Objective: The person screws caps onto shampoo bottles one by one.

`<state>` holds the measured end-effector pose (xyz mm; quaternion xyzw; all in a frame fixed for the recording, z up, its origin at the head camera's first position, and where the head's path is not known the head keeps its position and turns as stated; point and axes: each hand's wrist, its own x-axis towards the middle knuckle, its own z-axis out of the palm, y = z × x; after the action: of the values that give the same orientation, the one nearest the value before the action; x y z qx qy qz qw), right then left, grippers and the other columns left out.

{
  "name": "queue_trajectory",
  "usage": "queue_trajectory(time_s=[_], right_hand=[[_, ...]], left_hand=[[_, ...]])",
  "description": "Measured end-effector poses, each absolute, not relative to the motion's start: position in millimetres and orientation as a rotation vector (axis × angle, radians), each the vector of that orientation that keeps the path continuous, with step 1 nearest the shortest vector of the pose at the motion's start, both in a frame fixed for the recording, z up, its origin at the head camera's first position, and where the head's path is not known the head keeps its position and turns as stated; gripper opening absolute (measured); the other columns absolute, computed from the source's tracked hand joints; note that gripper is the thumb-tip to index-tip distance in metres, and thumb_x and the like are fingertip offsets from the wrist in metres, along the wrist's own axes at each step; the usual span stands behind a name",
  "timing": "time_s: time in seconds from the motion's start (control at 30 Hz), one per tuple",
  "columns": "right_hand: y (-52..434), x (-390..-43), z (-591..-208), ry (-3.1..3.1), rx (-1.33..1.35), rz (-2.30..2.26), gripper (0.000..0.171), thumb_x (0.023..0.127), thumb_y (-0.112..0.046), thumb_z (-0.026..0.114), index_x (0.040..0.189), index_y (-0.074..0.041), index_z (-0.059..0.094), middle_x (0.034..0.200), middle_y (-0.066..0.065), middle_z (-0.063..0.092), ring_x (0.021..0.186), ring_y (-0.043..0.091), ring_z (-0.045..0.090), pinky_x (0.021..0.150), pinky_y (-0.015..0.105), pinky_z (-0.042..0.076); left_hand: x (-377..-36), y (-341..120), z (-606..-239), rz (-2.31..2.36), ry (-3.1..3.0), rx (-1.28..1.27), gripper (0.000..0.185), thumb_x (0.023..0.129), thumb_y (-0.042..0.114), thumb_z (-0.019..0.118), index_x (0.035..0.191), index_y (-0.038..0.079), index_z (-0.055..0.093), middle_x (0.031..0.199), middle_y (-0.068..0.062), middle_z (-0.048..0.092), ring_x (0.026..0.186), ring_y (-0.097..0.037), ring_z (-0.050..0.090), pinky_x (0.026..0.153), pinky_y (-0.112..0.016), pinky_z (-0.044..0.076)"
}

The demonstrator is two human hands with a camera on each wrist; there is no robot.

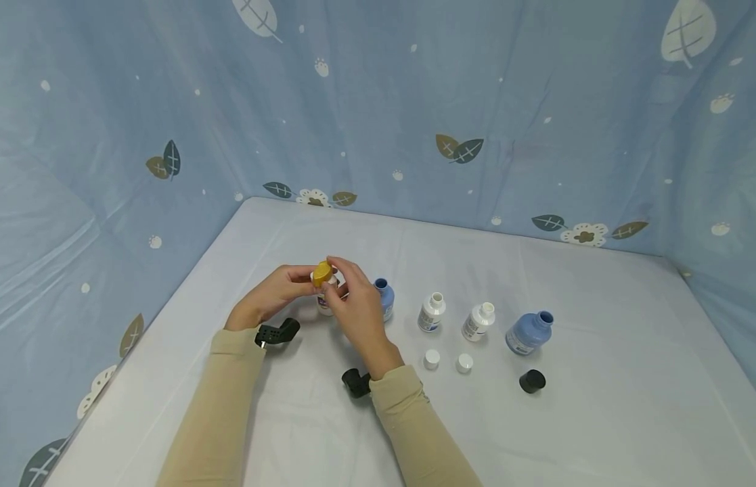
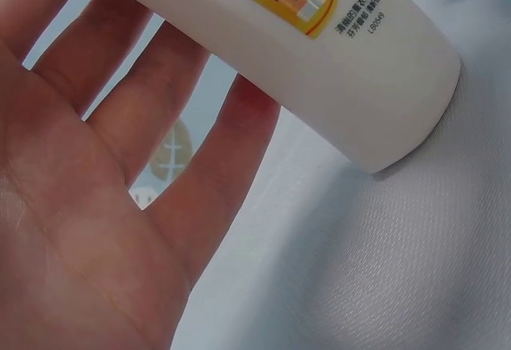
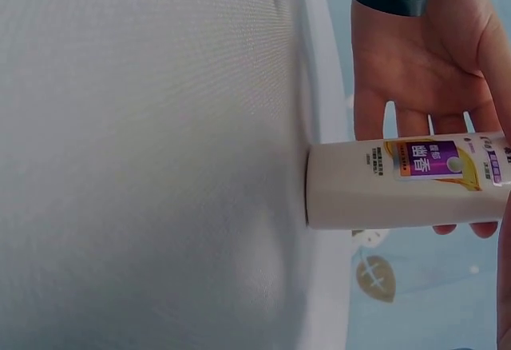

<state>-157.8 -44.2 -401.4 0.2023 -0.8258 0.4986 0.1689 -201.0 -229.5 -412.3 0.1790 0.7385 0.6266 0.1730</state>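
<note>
Both hands on a white bottle
Left hand [image 1: 274, 292] grips the bottle [image 1: 325, 301] standing on the bench [image 1: 597, 419]; right hand [image 1: 353, 304] pinches its yellow cap [image 1: 321, 272].

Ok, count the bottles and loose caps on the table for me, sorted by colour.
White bottles: 3, one with a yellow cap held by both hands, two open
Blue bottles: 2
White loose caps: 2
Black loose caps: 1
Total: 8
</note>
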Motion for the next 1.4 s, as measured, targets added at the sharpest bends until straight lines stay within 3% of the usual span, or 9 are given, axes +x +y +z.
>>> queue_trajectory(time_s=[0.23,0.53,1.4], right_hand=[[-43.8,-158.6,-402.4,-2.328,0.591,1.404,0.038,0.086,-0.017,0.057,0.123,-0.017,0.051,0.119,-0.003,0.049,0.066,0.003,0.049,0.055,0.015,0.044],[-44.4,-159.6,-403.5,-2.341,0.572,1.359,0.031,0.087,-0.015,0.056,0.118,-0.017,0.055,0.114,-0.003,0.049,0.066,0.002,0.049,0.06,0.013,0.044],[-45.4,-158.6,-404.4,-2.337,0.588,1.352,0.029,0.089,-0.015,0.053,0.118,-0.016,0.055,0.109,-0.002,0.052,0.069,0.003,0.048,0.061,0.014,0.044]], left_hand=[[-202.5,-230.8,-411.5,1.756,2.133,0.501,0.044,0.081,0.019,0.066,0.119,0.0,0.055,0.115,-0.01,0.058,0.107,-0.022,0.05,0.094,-0.04,0.034],[-200.6,-231.8,-405.4,1.711,2.16,0.477,0.04,0.08,0.021,0.067,0.114,0.003,0.059,0.109,-0.011,0.059,0.095,-0.025,0.053,0.083,-0.036,0.042],[-198.0,-240.3,-400.9,1.678,2.194,0.501,0.039,0.083,0.018,0.064,0.116,0.0,0.057,0.114,-0.009,0.058,0.104,-0.021,0.05,0.088,-0.034,0.039]])
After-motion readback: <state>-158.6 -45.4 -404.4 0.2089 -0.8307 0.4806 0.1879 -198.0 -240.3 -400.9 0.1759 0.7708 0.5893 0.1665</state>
